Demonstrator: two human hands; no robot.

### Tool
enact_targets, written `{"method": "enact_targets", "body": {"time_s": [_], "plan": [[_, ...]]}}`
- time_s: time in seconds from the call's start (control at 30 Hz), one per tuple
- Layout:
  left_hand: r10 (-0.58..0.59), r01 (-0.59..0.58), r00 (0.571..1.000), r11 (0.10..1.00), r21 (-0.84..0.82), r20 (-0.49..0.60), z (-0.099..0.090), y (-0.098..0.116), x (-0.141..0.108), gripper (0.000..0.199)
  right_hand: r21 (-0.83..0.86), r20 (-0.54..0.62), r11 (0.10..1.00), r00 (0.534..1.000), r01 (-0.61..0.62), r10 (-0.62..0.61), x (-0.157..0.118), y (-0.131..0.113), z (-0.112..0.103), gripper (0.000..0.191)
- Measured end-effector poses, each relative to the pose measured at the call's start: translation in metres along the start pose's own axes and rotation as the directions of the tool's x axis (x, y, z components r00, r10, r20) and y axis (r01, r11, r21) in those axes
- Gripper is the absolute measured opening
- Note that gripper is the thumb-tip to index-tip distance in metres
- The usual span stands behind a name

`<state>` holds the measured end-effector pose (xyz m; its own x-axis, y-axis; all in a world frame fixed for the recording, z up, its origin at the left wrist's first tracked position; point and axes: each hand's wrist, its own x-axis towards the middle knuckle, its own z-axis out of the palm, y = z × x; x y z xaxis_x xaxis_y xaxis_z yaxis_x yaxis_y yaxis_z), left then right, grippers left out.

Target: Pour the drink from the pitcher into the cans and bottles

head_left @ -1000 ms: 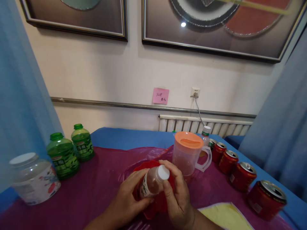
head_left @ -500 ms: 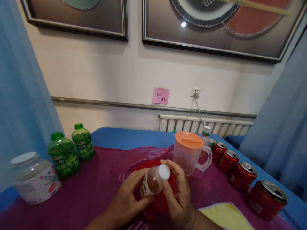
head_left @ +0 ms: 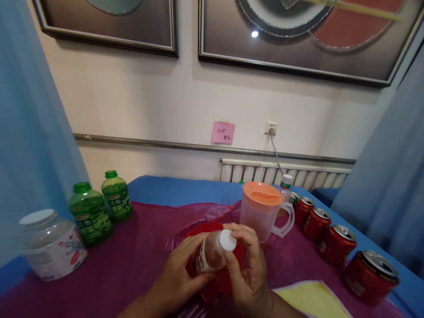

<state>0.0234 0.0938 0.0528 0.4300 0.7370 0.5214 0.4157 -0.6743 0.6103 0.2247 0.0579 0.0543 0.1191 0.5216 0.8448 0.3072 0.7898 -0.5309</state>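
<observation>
A small clear bottle (head_left: 213,251) with a white cap (head_left: 228,240) and a leafy label is tilted to the right between my hands. My left hand (head_left: 180,274) is wrapped round its body. The thumb and fingers of my right hand (head_left: 250,260) close on the cap from the right. Below the bottle sits a red dish with a wavy rim (head_left: 217,289), partly covered by my hands. Just behind my right hand stands a clear plastic pitcher (head_left: 258,218) with an orange lid and a handle on its right.
On the left stand two green bottles (head_left: 91,216) and a wide jar (head_left: 53,251) with a white lid. A row of red cans (head_left: 338,245) lines the right edge. A yellow cloth (head_left: 313,298) lies in front, on purple plastic sheeting (head_left: 139,247). Another bottle (head_left: 285,185) stands behind the pitcher.
Almost nothing differs. The whole view has shifted slightly, and my hands keep the same grip on the bottle and its cap.
</observation>
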Motion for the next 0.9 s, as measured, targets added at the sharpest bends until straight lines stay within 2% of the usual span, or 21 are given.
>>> {"method": "enact_targets", "body": {"time_s": [0.13,0.3,0.47,0.57,0.67,0.8,0.9], "plan": [[-0.05,0.05,0.999,0.999,-0.016,-0.005,0.001,-0.002,0.0,0.068,0.058,0.029,0.991,0.992,-0.124,0.122,-0.005,0.003,0.002,0.053],[-0.167,0.165,0.986,0.981,-0.098,-0.012,0.0,-0.002,-0.001,0.077,0.073,0.175,0.969,0.959,-0.238,0.223,-0.005,0.005,0.002,0.077],[-0.095,0.09,0.994,0.991,-0.104,-0.049,-0.003,-0.001,0.0,0.074,0.068,0.24,0.935,0.915,-0.348,0.323,0.001,0.003,0.007,0.077],[-0.078,0.074,0.996,0.991,-0.109,-0.033,-0.005,-0.007,0.001,0.073,0.056,0.225,0.937,0.919,-0.344,0.324,0.011,-0.004,0.01,0.076],[-0.098,0.093,0.995,0.987,-0.135,-0.031,-0.007,-0.013,0.003,0.081,0.026,0.212,0.94,0.921,-0.339,0.327,0.023,-0.013,0.008,0.072],[-0.15,0.135,0.986,0.974,-0.18,-0.074,-0.007,-0.012,0.003,0.086,0.066,0.178,0.92,0.912,-0.386,0.37,0.032,-0.028,-0.013,0.061],[-0.158,0.141,0.982,0.978,-0.156,-0.101,-0.006,-0.008,0.002,0.073,0.109,0.121,0.894,0.899,-0.434,0.421,0.031,-0.035,-0.052,0.061]]}}
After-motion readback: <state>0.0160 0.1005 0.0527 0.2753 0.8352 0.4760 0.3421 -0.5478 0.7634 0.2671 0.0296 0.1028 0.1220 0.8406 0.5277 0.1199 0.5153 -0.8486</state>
